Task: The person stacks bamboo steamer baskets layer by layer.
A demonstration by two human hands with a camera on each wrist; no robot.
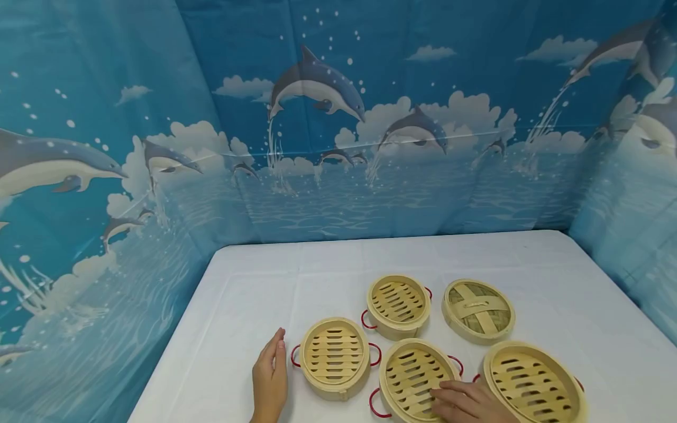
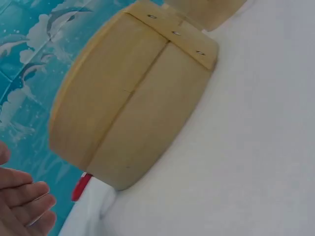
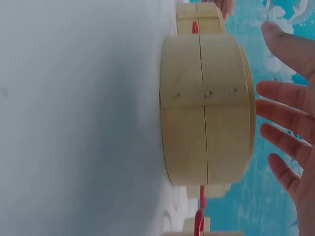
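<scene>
My left hand [image 1: 271, 376] stands on edge beside a round bamboo steamer basket [image 1: 334, 356] with red handles, its fingers straight and together. In the left wrist view, those fingers [image 2: 24, 199] are apart from the basket's side wall [image 2: 133, 93]. Over the right part of the front middle steamer basket [image 1: 409, 376] reaches my right hand [image 1: 471, 402]. Its fingers [image 3: 285, 115] are spread in the right wrist view, near that basket's rim [image 3: 248, 108], holding nothing; whether they touch it I cannot tell.
Behind stand another steamer basket [image 1: 398, 302] and a woven bamboo lid [image 1: 478, 311] with a cross band. A larger basket [image 1: 531, 382] is at the right. All rest on a white-covered table [image 1: 238, 294], with a dolphin-print curtain [image 1: 328, 194] around it.
</scene>
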